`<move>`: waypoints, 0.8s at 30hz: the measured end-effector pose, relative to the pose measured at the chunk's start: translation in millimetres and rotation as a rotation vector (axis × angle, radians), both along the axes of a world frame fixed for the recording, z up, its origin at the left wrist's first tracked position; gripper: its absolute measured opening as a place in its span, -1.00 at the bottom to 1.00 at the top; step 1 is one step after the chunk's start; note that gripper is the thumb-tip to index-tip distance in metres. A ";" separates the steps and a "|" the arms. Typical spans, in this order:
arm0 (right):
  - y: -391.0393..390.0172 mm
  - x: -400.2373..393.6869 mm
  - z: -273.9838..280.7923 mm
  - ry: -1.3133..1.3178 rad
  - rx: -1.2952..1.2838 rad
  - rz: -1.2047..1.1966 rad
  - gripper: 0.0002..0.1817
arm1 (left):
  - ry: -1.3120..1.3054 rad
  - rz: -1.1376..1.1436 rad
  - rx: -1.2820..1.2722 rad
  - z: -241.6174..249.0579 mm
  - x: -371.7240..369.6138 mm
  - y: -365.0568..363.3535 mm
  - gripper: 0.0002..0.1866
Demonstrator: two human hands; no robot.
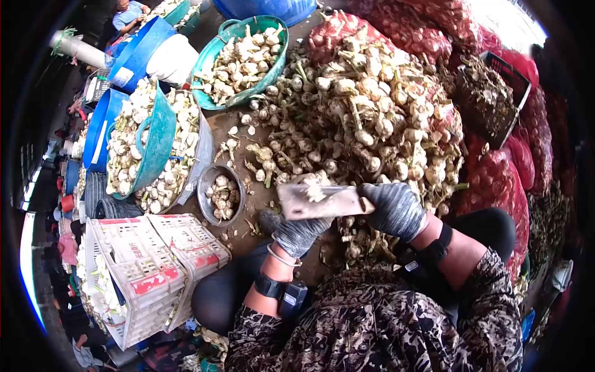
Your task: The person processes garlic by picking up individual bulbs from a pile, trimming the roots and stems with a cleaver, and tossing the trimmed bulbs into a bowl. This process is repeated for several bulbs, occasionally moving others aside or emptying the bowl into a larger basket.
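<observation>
My right hand [396, 209], in a grey knitted glove, is closed round the handle of a broad cleaver [322, 203]. The blade points left and lies over my left hand [302, 234], also gloved. A pale garlic piece [316, 190] shows at the upper edge of the blade. The blade hides the fingertips of my left hand, so what they hold cannot be made out. Just beyond both hands rises a large heap of garlic bulbs [372, 105] with stems. A small metal bowl [201, 192] with several bulbs stands to the left.
Green basins [196, 69] of garlic stand at the upper left, beside blue tubs [102, 127]. A white and red plastic crate [139, 248] is at the lower left. Red net sacks [496, 192] and a black crate [519, 102] line the right. Another person [127, 15] sits far back left.
</observation>
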State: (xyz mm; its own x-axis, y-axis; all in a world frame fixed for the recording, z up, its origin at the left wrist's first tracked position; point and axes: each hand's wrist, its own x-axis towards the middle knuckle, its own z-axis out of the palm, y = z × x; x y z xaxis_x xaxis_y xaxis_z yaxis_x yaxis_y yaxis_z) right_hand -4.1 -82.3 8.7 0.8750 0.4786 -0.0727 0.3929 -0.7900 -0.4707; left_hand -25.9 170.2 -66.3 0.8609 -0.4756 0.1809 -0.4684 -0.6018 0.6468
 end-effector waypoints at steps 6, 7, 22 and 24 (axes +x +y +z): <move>1.8 -8.8 8.4 0.050 -0.003 0.188 -0.71 | 0.816 0.245 -1.379 18.8 -7.7 -23.9 -0.31; 2.4 -10.7 10.1 0.040 0.009 0.178 -0.71 | 0.990 0.436 -1.172 21.6 -4.5 -23.9 -0.29; -32.0 19.2 -64.1 0.113 0.244 -0.331 -0.77 | 0.441 0.253 -0.695 51.6 -12.4 -33.1 -0.10; -9.7 5.8 -32.0 0.046 0.412 -0.224 -0.74 | 0.554 0.317 -0.686 37.2 -3.1 -24.8 -0.11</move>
State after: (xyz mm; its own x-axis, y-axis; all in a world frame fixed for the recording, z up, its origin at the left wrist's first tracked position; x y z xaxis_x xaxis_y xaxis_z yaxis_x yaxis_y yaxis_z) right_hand 1.7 -92.0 -23.3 0.9604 0.2752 0.0430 0.2056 -0.5964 -0.7759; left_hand -29.0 145.4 -29.1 0.9796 -0.1448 -0.1397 0.1333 -0.0533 0.9896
